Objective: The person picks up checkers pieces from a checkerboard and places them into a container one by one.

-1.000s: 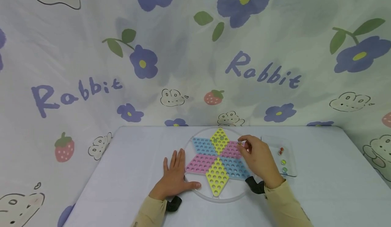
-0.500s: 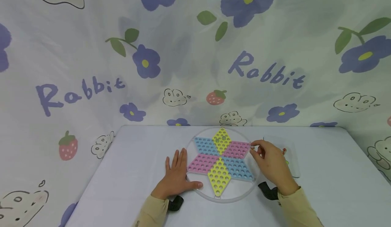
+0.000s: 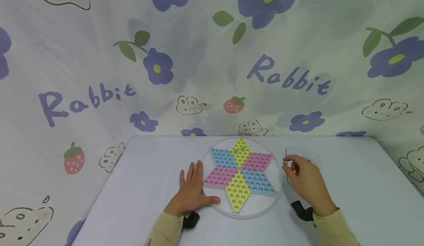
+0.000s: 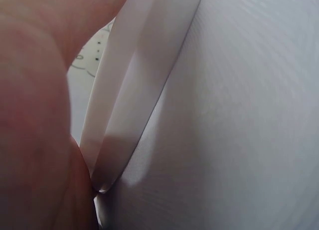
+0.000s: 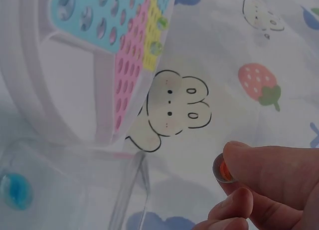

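Observation:
A round clear Chinese checkers board point(image 3: 246, 217) with a pink, blue and yellow star lies on the table. At its left rim, my left hand point(image 3: 190, 197) rests with fingers spread and thumb over the edge; the left wrist view shows the rim beside the hand. My right hand point(image 3: 308, 182) pinches a clear marble point(image 5: 219, 167) with an orange-red core between thumb and fingertips. It is above the near-left part of a clear tray point(image 5: 75, 190), right of the board. A blue marble point(image 5: 17, 190) lies in that tray. Two greenish marbles point(image 5: 156, 48) sit in the far yellow point.
The table point(image 3: 142, 176) has a white cover. Behind it hangs a cloth point(image 3: 205, 65) printed with flowers, strawberries and rabbits. The right hand hides much of the tray in the head view. Black wrist mounts point(image 3: 302, 211) sit at both wrists.
My right hand has moved right with the marble, from over the board's upper pink point, past the rim, to the tray. The left hand has stayed at the board's left rim.

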A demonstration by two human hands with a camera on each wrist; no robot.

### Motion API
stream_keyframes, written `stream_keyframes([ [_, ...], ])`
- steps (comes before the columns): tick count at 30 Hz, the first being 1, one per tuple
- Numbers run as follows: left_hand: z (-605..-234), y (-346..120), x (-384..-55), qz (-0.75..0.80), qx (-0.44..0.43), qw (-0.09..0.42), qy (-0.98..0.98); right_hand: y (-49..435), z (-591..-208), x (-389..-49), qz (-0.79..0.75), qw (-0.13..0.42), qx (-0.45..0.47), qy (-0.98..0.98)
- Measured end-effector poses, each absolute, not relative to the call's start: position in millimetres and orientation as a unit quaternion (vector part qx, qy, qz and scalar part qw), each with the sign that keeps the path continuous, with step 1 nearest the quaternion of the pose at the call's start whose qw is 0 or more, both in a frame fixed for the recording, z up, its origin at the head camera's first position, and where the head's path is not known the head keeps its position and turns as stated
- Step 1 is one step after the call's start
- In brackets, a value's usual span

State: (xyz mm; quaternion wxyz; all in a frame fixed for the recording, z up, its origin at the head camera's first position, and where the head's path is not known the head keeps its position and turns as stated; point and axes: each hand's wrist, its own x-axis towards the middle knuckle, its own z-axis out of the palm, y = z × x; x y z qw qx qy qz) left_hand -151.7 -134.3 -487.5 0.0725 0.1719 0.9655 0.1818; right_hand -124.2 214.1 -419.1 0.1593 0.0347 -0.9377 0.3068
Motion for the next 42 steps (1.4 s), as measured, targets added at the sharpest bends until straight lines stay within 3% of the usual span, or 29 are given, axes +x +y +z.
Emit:
stream_keyframes([
  [20,-488.8,-134.5,-152.0,0.176,0.179,0.070,0.965,236.4,-435.4,-118.7,0.284,0.153,0.028,-0.946],
  [42,-486.3,-134.6,-151.3,0.185,0.180,0.066,0.964,240.3,-445.1,-121.4,0.280,0.069,0.004,-0.957],
])
